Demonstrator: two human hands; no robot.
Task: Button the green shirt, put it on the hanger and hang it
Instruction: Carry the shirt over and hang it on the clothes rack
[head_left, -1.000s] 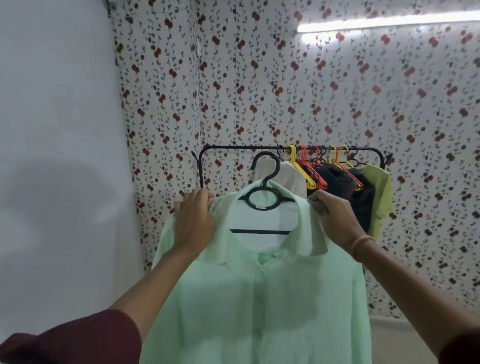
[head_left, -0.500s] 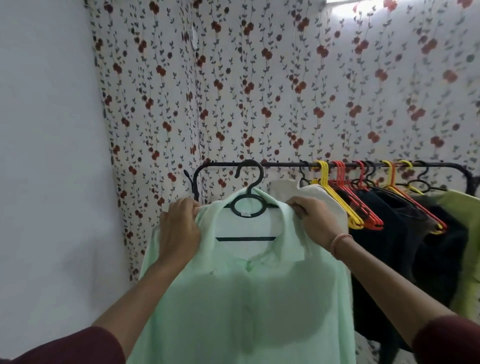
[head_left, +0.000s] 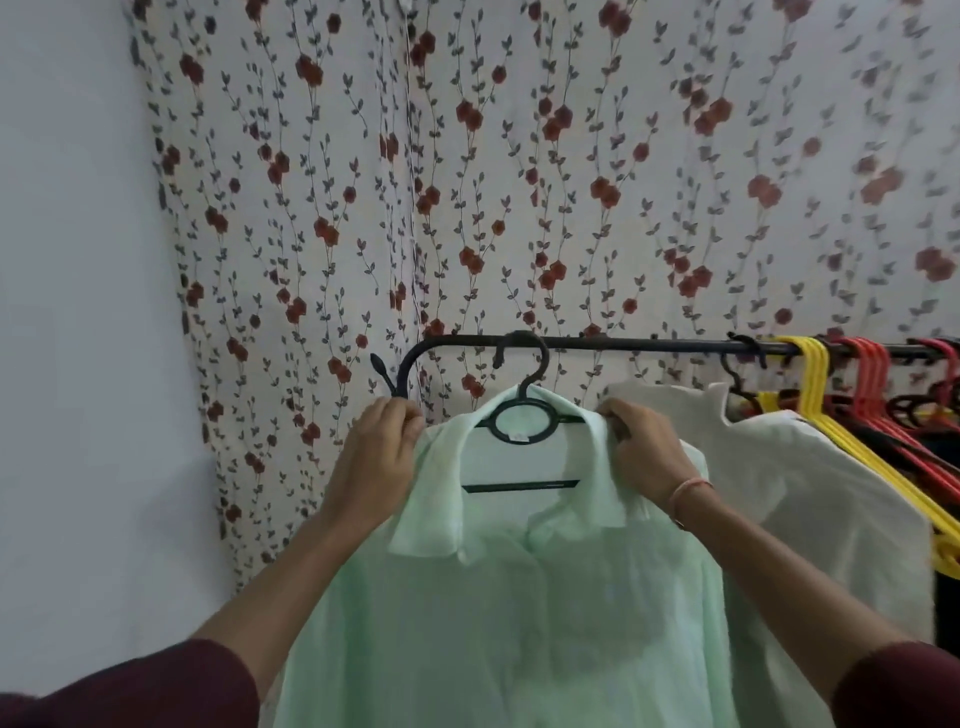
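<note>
Green shirt, its front closed, hangs on a black hanger whose hook sits over the black rail at 12 o'clock. The left hand grips the shirt's shoulder at 9 o'clock of the hanger's ring, and the right hand pinches the collar at 3 o'clock. A cream shirt hangs just beside it at 3 o'clock, with yellow hangers beyond.

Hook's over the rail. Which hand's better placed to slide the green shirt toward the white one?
Left, probably. The left hand grips the green shirt at its outer shoulder, so it can push the hanger along the rail; the right hand sits between it and the white shirt.
</note>
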